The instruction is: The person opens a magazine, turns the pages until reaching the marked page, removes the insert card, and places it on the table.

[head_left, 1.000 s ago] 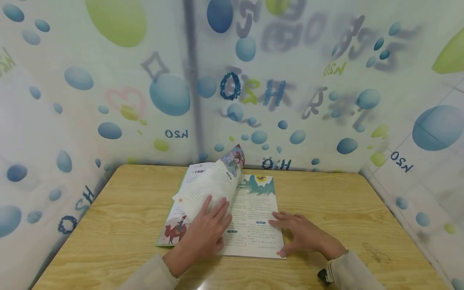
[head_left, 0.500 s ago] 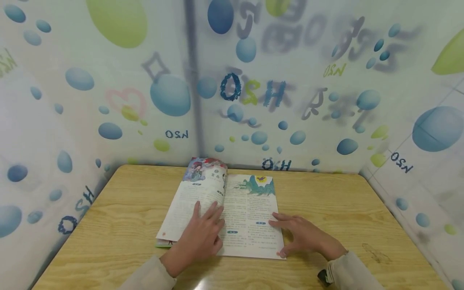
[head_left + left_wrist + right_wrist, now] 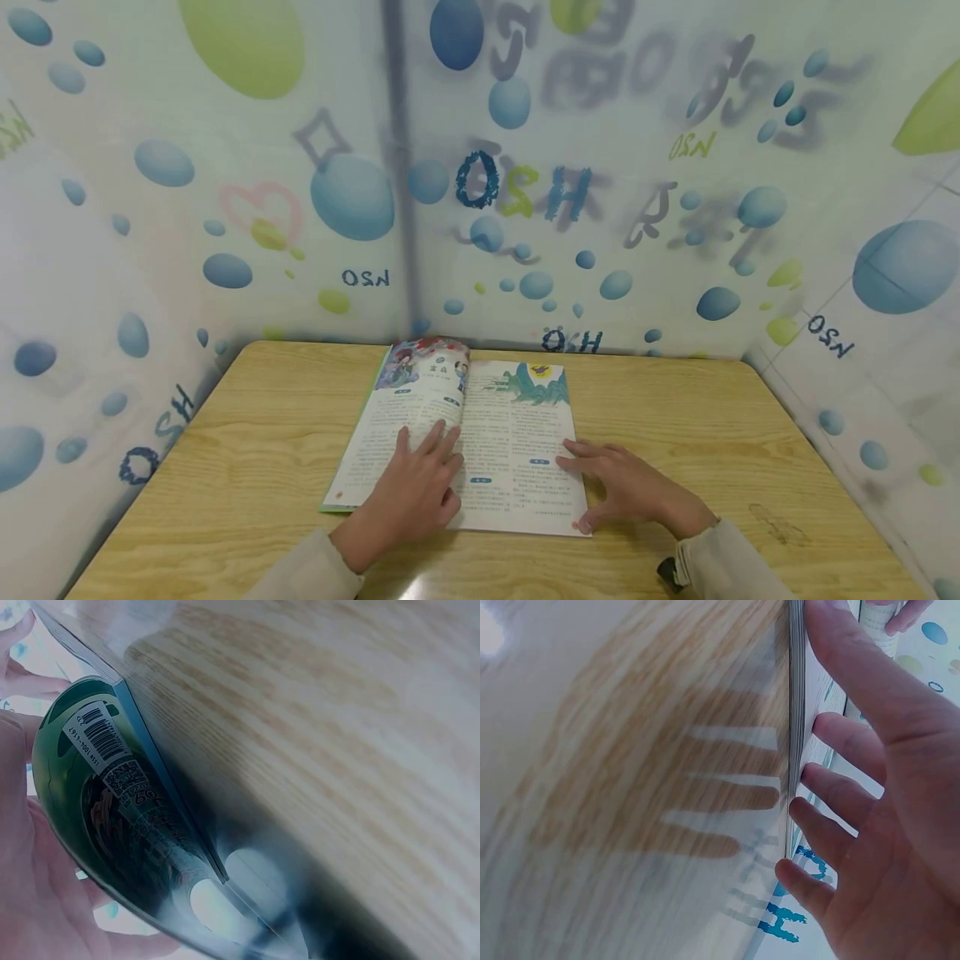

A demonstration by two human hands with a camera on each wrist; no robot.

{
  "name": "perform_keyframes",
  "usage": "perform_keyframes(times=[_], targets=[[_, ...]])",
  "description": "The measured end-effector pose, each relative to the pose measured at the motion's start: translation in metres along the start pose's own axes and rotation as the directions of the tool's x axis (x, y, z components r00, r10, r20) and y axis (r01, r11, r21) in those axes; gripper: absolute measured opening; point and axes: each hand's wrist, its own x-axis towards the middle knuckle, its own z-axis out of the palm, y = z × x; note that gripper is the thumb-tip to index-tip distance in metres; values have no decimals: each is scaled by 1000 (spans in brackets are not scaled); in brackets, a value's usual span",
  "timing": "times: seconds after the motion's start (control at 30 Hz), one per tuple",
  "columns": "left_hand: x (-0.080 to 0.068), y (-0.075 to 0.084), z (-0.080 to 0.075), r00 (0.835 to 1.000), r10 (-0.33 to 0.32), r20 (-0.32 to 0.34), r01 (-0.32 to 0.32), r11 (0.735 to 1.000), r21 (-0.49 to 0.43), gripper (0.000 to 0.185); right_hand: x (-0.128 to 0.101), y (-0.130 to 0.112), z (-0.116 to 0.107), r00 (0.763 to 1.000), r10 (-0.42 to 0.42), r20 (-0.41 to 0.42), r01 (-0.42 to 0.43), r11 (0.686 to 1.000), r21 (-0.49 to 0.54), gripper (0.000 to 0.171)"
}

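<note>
An open magazine [image 3: 517, 425] lies on the wooden table, with printed text and colour pictures on both pages. My left hand [image 3: 416, 483] rests on the lower part of the left page near the fold, fingers spread and pointing away from me. In the left wrist view, the green back cover [image 3: 64, 750] with a barcode curves up off the table beside that hand. My right hand [image 3: 626, 483] touches the right page's outer edge with fingertips and thumb. The right wrist view shows those fingers [image 3: 847, 742] extended along the page stack's edge.
The wooden table [image 3: 697, 417] extends on both sides of the magazine. Behind it and at the sides hang white curtain-like walls [image 3: 637, 167] with blue and green dots and letters. A dark object [image 3: 670, 575] sits at the right sleeve cuff.
The page that was lifted and folded over has come down flat on the left side, covering the camel picture. My left hand shifted slightly left; the right hand stayed put.
</note>
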Motion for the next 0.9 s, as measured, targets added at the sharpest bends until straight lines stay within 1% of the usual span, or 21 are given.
perform_keyframes(times=[0.27,0.43,0.67,0.77,0.9], targets=[[0,0,0,1000,-9,22,9,999,-36,37,0,2,1,1000,-19,-4,19,1000,6,91],[-1,0,-1,1000,-14,20,15,998,-53,36,0,3,1,999,-43,-14,43,999,-10,90],[-1,1,1,1000,-18,12,19,998,-58,39,2,2,0,999,-34,-22,33,999,-18,86],[-1,2,1,1000,-24,1,24,998,-54,49,3,0,0,999,-17,-28,17,1000,-19,83],[0,4,0,999,-40,14,41,998,-54,71,5,0,1,999,-13,-40,12,1000,-18,81]])
